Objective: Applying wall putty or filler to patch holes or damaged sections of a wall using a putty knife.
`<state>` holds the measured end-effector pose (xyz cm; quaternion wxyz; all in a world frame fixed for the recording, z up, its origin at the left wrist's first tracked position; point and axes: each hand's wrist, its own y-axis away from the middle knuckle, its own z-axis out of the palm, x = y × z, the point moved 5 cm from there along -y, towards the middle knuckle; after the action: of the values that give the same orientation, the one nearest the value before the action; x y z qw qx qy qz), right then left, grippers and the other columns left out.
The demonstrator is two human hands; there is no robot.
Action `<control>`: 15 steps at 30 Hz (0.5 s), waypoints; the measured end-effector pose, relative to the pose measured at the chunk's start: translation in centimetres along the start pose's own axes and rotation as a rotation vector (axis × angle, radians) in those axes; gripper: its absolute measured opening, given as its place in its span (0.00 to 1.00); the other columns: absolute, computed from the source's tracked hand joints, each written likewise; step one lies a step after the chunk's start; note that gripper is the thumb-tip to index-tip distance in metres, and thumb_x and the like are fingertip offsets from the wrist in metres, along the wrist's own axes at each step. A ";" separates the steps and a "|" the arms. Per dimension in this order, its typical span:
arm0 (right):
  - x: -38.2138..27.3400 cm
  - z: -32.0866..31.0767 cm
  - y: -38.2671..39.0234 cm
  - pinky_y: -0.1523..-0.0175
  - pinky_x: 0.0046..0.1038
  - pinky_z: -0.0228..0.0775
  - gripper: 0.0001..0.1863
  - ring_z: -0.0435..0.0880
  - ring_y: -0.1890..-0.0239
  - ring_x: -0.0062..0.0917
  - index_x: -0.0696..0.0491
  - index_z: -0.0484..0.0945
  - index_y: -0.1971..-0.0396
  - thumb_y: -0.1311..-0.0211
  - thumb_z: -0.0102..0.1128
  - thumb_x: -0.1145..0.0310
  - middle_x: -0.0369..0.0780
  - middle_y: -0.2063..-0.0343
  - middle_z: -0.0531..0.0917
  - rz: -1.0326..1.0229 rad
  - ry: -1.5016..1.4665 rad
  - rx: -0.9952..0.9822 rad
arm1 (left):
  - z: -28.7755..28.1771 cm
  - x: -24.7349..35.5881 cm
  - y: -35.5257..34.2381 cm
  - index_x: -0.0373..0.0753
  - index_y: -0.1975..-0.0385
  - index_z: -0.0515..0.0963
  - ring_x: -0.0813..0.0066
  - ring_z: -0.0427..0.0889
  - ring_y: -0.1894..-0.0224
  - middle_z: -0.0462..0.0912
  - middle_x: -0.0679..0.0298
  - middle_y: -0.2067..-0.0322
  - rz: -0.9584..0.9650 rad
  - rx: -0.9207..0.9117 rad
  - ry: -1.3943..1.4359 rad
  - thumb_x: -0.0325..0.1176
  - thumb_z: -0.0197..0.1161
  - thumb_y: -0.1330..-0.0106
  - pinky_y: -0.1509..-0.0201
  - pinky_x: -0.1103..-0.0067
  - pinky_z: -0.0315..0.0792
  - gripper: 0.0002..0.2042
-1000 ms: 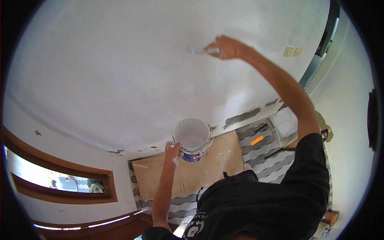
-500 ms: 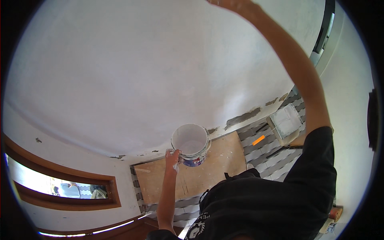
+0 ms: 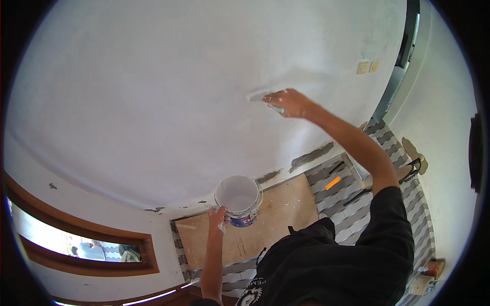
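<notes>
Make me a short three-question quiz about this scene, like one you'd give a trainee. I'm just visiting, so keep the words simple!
1. True or false: the left hand holds the white bucket near its rim.
2. What colour is the small strip on the tiled floor? A) green B) orange C) blue
3. Fill in: in the picture, the two small wall plates are to the ____ of the right hand.

Key: 1. True. 2. B. 3. right.
</notes>
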<state>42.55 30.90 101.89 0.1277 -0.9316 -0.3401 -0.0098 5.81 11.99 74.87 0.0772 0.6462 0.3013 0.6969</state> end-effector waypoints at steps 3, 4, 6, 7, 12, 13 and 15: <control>5.1 -3.7 -1.5 0.51 0.35 0.70 0.15 0.77 0.55 0.33 0.41 0.78 0.54 0.44 0.56 0.65 0.41 0.59 0.81 0.030 -0.065 0.089 | 0.3 0.2 0.1 0.37 0.68 0.63 0.76 0.69 0.91 0.72 0.63 0.85 0.018 0.052 0.010 0.28 0.61 0.51 0.89 0.79 0.64 0.14; 6.0 -6.2 -2.5 0.52 0.35 0.71 0.15 0.78 0.58 0.34 0.42 0.78 0.55 0.44 0.58 0.63 0.41 0.59 0.81 0.054 -0.052 0.150 | -0.1 0.0 0.1 0.37 0.68 0.63 0.76 0.69 0.91 0.72 0.63 0.85 0.015 0.056 0.007 0.28 0.61 0.51 0.89 0.79 0.64 0.14; 7.8 -12.1 -2.9 0.53 0.35 0.71 0.15 0.79 0.62 0.36 0.42 0.79 0.55 0.45 0.61 0.61 0.41 0.61 0.81 0.077 -0.030 0.304 | -0.5 0.0 0.2 0.37 0.69 0.64 0.76 0.69 0.91 0.72 0.63 0.85 0.057 0.052 0.033 0.28 0.60 0.50 0.89 0.80 0.64 0.12; 8.5 -15.0 -2.6 0.53 0.34 0.71 0.16 0.78 0.63 0.35 0.42 0.79 0.55 0.45 0.62 0.61 0.41 0.61 0.81 0.075 -0.021 0.397 | -0.2 0.1 0.1 0.37 0.69 0.64 0.76 0.69 0.91 0.72 0.63 0.85 0.060 0.046 0.031 0.28 0.60 0.50 0.89 0.80 0.64 0.12; 6.7 -25.7 -3.0 0.44 0.33 0.65 0.17 0.79 0.55 0.35 0.54 0.74 0.50 0.39 0.52 0.67 0.43 0.55 0.80 0.172 -0.105 0.332 | 0.0 0.1 0.1 0.37 0.68 0.63 0.76 0.70 0.90 0.73 0.63 0.85 0.038 0.033 0.026 0.28 0.60 0.49 0.89 0.80 0.65 0.12; 6.3 -25.7 -2.6 0.44 0.33 0.65 0.17 0.79 0.55 0.35 0.54 0.74 0.50 0.39 0.52 0.67 0.43 0.55 0.80 0.173 -0.103 0.331 | 0.1 0.1 0.2 0.37 0.68 0.63 0.76 0.70 0.90 0.73 0.63 0.85 0.038 0.031 0.026 0.28 0.60 0.49 0.89 0.80 0.65 0.12; 4.1 -27.4 -0.8 0.49 0.34 0.70 0.14 0.80 0.57 0.35 0.56 0.78 0.56 0.42 0.55 0.69 0.45 0.59 0.81 -0.128 -0.020 0.758 | 0.1 0.0 0.4 0.38 0.67 0.63 0.77 0.70 0.90 0.73 0.63 0.84 0.030 0.029 0.061 0.28 0.60 0.49 0.88 0.81 0.65 0.13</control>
<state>47.05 27.38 128.97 0.4591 -0.7951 -0.3785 0.1177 6.05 11.71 75.06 0.0482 0.6303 0.3037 0.7129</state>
